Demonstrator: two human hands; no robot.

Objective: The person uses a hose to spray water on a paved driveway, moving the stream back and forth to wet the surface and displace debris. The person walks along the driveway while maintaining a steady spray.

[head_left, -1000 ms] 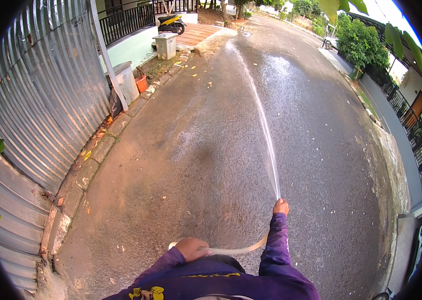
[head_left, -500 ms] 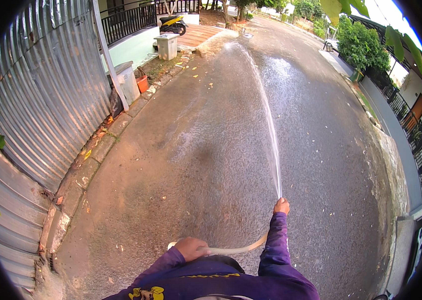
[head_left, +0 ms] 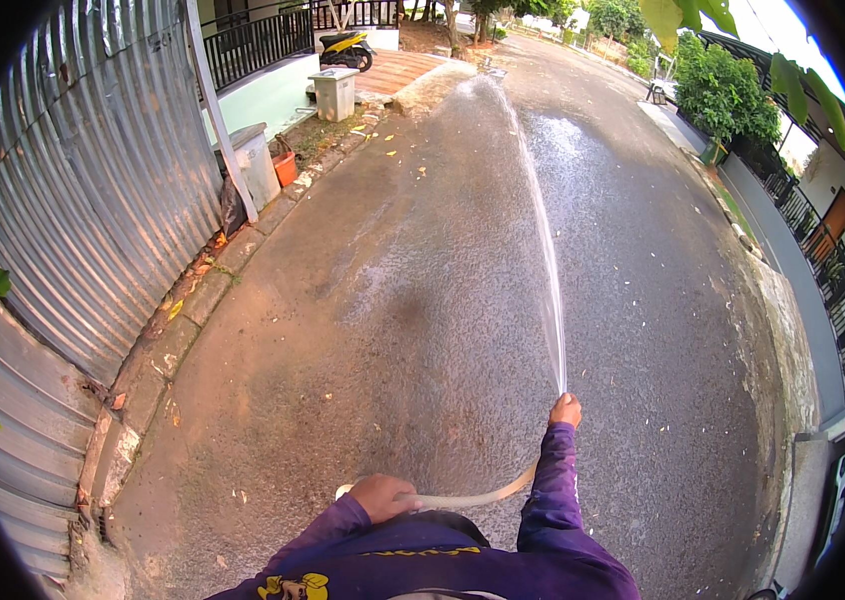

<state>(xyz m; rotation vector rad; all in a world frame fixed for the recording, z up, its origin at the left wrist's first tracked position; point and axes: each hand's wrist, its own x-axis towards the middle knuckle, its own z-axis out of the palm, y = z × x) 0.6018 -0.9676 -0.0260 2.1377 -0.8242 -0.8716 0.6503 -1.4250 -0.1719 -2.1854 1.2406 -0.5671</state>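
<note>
A cream-coloured hose [head_left: 478, 499] runs in front of my body, from my left hand over to my right forearm, which hides part of it. My left hand [head_left: 384, 498] is closed around the hose, with a short piece showing beyond its left side. My right hand [head_left: 566, 410] is stretched forward and closed on the hose's end; the tip itself is covered by the fingers. From there a white jet of water [head_left: 544, 235] arcs far up the road and lands near the driveway on the left. Both arms wear purple sleeves.
The asphalt road [head_left: 423, 330] is wet over a large part. Along the left stand a corrugated metal fence [head_left: 93, 180], an orange bucket [head_left: 286, 168], a grey bin [head_left: 335, 95] and a parked motorbike [head_left: 347, 50]. To the right run a kerb and a fenced wall [head_left: 783, 240]. Leaves hang at the top right.
The water jet's far end has shifted slightly right and farther up the road. My right hand has moved a touch up and right; my left hand keeps its place on the hose.
</note>
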